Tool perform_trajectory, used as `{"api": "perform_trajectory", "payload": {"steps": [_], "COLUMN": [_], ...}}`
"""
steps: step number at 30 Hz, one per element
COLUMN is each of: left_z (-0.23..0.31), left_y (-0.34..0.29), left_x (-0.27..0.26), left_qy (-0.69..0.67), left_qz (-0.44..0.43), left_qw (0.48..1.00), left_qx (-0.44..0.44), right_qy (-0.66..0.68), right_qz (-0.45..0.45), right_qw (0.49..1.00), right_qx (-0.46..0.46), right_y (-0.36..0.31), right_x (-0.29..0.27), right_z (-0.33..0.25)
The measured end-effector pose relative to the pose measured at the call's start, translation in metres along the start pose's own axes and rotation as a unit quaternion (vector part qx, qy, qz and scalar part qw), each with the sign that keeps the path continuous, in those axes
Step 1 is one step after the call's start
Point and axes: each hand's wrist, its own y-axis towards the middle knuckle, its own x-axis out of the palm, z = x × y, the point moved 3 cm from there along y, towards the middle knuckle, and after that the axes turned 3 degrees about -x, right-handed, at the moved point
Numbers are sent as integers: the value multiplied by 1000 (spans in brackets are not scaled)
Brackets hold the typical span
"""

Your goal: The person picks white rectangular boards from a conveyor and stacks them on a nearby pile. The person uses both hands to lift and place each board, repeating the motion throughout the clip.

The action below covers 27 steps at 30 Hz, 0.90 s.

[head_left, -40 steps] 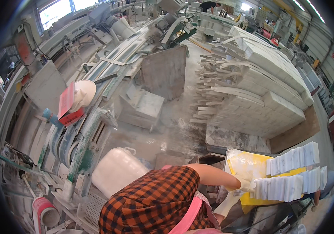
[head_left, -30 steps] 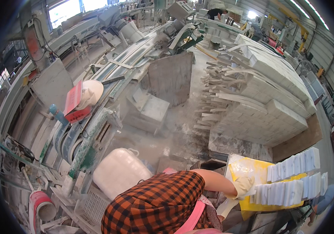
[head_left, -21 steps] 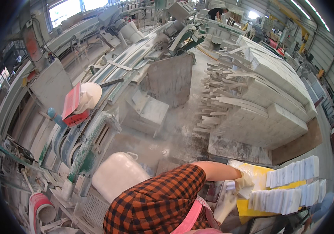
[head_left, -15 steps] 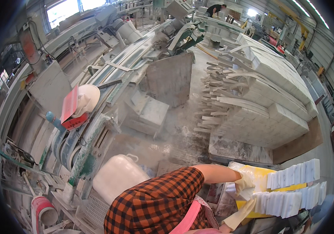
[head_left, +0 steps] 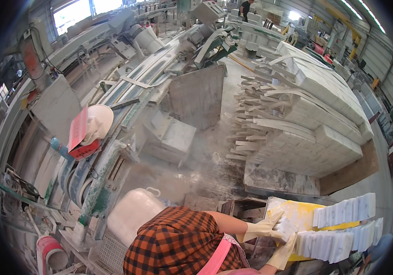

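My left hand (head_left: 259, 229), in a cream rubber glove, reaches from the left with thumb and fingers around a small group of white stone pieces (head_left: 288, 226). From the near side my right hand (head_left: 284, 255), in a matching glove, closes in on the same pieces with its fingers pointing away from me. The pieces lie on a yellow board (head_left: 299, 208). Beside them stand two rows of thin white-grey stone tiles on edge, a far row (head_left: 343, 211) and a near row (head_left: 327, 245). My gloves partly hide the held pieces.
A large stack of white stone slabs (head_left: 306, 142) with strips jutting out stands ahead. A white plastic container (head_left: 134, 213) is at my left, near a machine rail (head_left: 97, 197). A red box (head_left: 84, 150) and white hat (head_left: 101, 117) sit there. Another person (head_left: 245, 10) stands far off.
My left hand has drawn back leftward, and white pieces now show between my hands. My right hand has shifted slightly. The far person has straightened up.
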Motion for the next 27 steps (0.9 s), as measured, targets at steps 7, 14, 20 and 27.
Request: {"api": "perform_trajectory", "payload": {"steps": [7, 14, 20, 27], "left_z": [-10, -37, -4, 82], "left_y": [7, 26, 27, 46], "left_x": [8, 8, -10, 2], "left_qy": [11, 60, 238, 470], "left_qz": [-9, -32, -48, -100], "left_qw": [1000, 998, 970, 848], "left_qx": [-16, 16, 30, 224], "right_qy": [-74, -59, -370, -111], "right_qz": [-17, 23, -23, 17], "right_qw": [996, 997, 912, 989], "right_qx": [-47, -42, -176, -97], "right_y": [-2, -9, -12, -10], "right_x": [12, 12, 0, 18], "right_z": [-3, 1, 20, 10]}}
